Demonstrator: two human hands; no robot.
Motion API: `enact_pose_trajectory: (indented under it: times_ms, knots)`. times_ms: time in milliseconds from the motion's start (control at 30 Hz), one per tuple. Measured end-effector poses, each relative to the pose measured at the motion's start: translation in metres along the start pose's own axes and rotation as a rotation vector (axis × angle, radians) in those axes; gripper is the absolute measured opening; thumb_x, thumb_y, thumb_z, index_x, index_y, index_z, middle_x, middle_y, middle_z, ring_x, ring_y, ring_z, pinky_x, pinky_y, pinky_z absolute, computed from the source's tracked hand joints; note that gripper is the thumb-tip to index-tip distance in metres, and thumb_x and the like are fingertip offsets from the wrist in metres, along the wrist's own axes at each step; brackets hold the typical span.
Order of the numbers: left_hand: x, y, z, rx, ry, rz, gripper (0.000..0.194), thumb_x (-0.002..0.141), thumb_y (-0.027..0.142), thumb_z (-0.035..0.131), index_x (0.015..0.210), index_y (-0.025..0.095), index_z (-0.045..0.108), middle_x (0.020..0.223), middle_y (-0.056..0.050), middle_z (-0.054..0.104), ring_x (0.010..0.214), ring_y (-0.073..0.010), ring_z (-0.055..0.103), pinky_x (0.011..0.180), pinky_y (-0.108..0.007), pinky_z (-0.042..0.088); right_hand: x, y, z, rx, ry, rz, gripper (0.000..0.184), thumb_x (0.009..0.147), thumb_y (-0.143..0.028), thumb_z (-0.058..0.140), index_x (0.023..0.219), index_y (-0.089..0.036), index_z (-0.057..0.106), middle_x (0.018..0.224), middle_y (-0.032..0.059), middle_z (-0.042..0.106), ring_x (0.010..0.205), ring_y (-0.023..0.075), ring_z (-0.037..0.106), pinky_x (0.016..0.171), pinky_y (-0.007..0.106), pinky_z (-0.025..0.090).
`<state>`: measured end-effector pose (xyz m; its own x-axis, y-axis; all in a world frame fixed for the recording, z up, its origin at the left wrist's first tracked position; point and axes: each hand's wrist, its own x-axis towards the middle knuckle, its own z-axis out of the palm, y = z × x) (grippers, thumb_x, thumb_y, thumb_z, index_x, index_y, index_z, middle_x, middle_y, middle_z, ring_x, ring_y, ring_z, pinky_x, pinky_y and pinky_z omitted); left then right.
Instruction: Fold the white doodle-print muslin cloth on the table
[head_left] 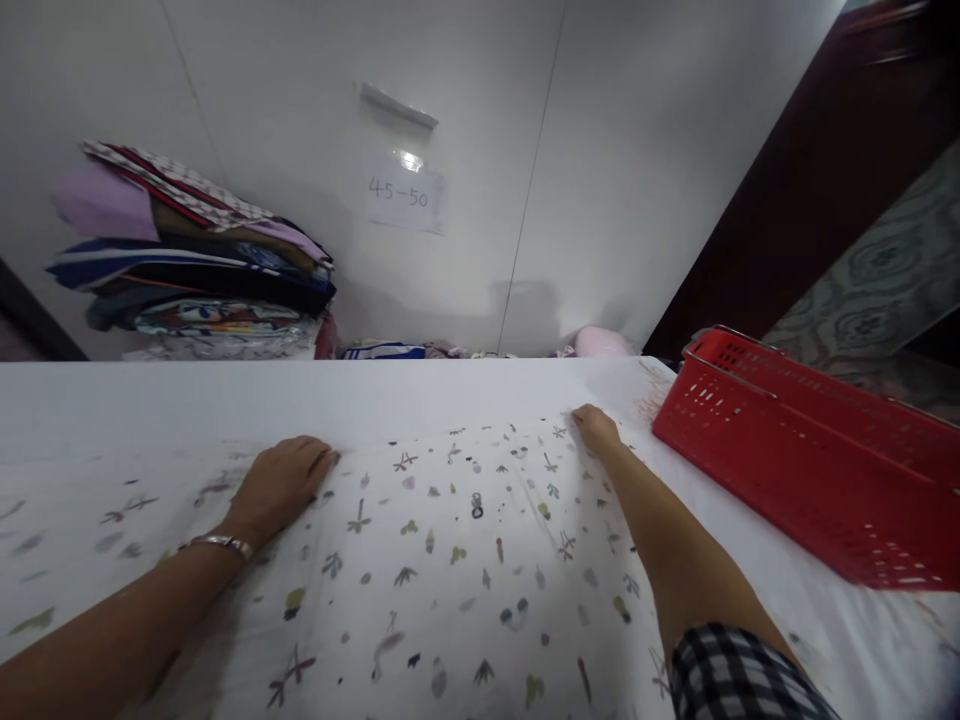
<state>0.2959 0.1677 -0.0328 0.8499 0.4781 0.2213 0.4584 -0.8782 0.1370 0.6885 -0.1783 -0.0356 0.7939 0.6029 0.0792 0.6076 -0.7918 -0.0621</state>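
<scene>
White cotton-like cloth printed with small coloured motifs [450,575], head view: spread flat over white bench [450,390]; left hand [281,485] palm down near its far edge; right hand [598,430] at far right corner, fingers bunched; whether either grip pinches cloth, cannot tell; red perforated plastic basket [810,460] rightward.

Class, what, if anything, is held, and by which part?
The right hand seems to pinch the patterned cloth near its far right corner; whether the left hand grips is unclear.
</scene>
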Motion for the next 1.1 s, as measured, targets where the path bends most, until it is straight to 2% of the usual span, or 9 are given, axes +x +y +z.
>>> enact_pose_trajectory:
  times_ms: [200,333,467,633,733,800,933,1100]
  knots:
    - [-0.001,0.001,-0.002,0.002,-0.008,0.008,0.039,0.090,0.040,0.030,0.085,0.016,0.060,0.094,-0.011,0.065,0.088,-0.0251,0.056,0.080,-0.037,0.040,0.009,-0.003,-0.005,-0.014,-0.043,0.021,0.024,0.089,-0.020,0.043,0.100,-0.020,0.064,0.111,0.0079,0.061,0.091,0.0168,0.058,0.071,0.023,0.040]
    - [-0.002,0.001,-0.002,-0.005,0.006,0.023,0.038,0.090,0.039,0.030,0.085,0.016,0.060,0.093,-0.010,0.065,0.087,-0.0247,0.056,0.080,-0.037,0.040,0.008,-0.004,-0.006,-0.003,-0.037,0.082,0.020,0.087,-0.020,0.044,0.098,-0.019,0.061,0.096,0.0070,0.064,0.081,0.0168,0.058,0.067,0.024,0.039]
    - [-0.001,-0.001,0.000,-0.006,0.011,-0.005,0.038,0.090,0.040,0.029,0.081,0.017,0.058,0.091,-0.010,0.065,0.086,-0.0247,0.056,0.078,-0.038,0.040,0.012,-0.007,-0.006,0.026,-0.003,0.156,0.022,0.087,-0.017,0.041,0.099,-0.019,0.059,0.094,0.0069,0.064,0.080,0.0172,0.058,0.066,0.024,0.039]
    - [0.000,-0.006,0.006,0.006,0.004,-0.024,0.038,0.090,0.040,0.029,0.084,0.017,0.060,0.092,-0.009,0.065,0.088,-0.0249,0.057,0.079,-0.038,0.040,0.024,-0.009,0.003,0.057,0.017,0.200,0.025,0.085,-0.014,0.041,0.101,-0.016,0.060,0.096,0.0112,0.064,0.081,0.0191,0.060,0.068,0.026,0.042]
    - [0.001,-0.007,0.007,0.005,0.000,-0.024,0.040,0.090,0.038,0.029,0.090,0.017,0.063,0.099,-0.009,0.066,0.092,-0.0245,0.057,0.082,-0.037,0.040,0.028,-0.009,0.012,0.072,0.044,0.185,0.028,0.085,-0.013,0.041,0.103,-0.017,0.062,0.104,0.0117,0.064,0.087,0.0195,0.060,0.073,0.027,0.044]
    - [0.001,-0.008,0.008,0.012,0.010,-0.017,0.042,0.090,0.037,0.029,0.094,0.017,0.066,0.103,-0.009,0.066,0.095,-0.0242,0.057,0.084,-0.037,0.040,0.028,-0.007,0.016,0.080,0.075,0.165,0.032,0.086,-0.012,0.040,0.108,-0.018,0.062,0.116,0.0111,0.060,0.098,0.0193,0.059,0.082,0.027,0.044]
    - [0.001,-0.009,0.009,0.037,0.011,-0.005,0.045,0.091,0.037,0.028,0.099,0.017,0.068,0.106,-0.009,0.066,0.097,-0.0238,0.057,0.086,-0.036,0.039,0.016,0.003,0.019,0.079,0.138,0.130,0.037,0.088,-0.014,0.038,0.119,-0.018,0.059,0.136,0.0091,0.049,0.121,0.0194,0.048,0.099,0.028,0.037]
    - [0.001,-0.011,0.010,0.030,0.012,-0.016,0.046,0.090,0.039,0.028,0.099,0.018,0.068,0.107,-0.009,0.065,0.097,-0.0233,0.057,0.086,-0.035,0.039,-0.019,0.023,0.016,0.048,0.168,0.104,0.034,0.089,-0.017,0.037,0.114,-0.016,0.060,0.132,0.0109,0.053,0.124,0.0212,0.044,0.103,0.033,0.034]
